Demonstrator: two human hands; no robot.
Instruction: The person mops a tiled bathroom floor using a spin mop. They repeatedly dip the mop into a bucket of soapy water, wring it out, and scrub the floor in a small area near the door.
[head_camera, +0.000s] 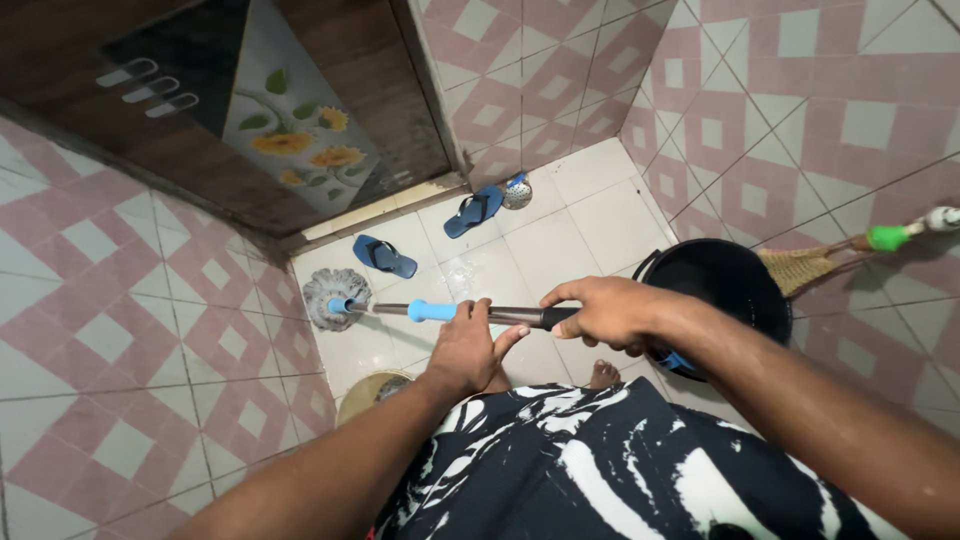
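The person stands in a small tiled room and holds a mop with both hands. The right hand (600, 312) is closed around the dark upper part of the mop handle (470, 313), fingers wrapped over it. The left hand (468, 350) grips the handle from below, just beside the blue collar, with the thumb lying along the pole. The mop head (335, 297), grey and round, rests on the wet white floor (580, 225) near the left wall, well ahead of the person's bare foot (604, 374).

A black bucket (725, 275) stands just beside the right arm, and a broom (850, 250) leans on the wall behind it. Two blue sandals (385, 256) lie on the floor near the door (300, 90).

The floor looks wet and shiny, so I think the bare foot can slip if the person pushes hard. The right elbow is close to the bucket and may knock it over. The mop head can also catch the nearer sandal and drag it
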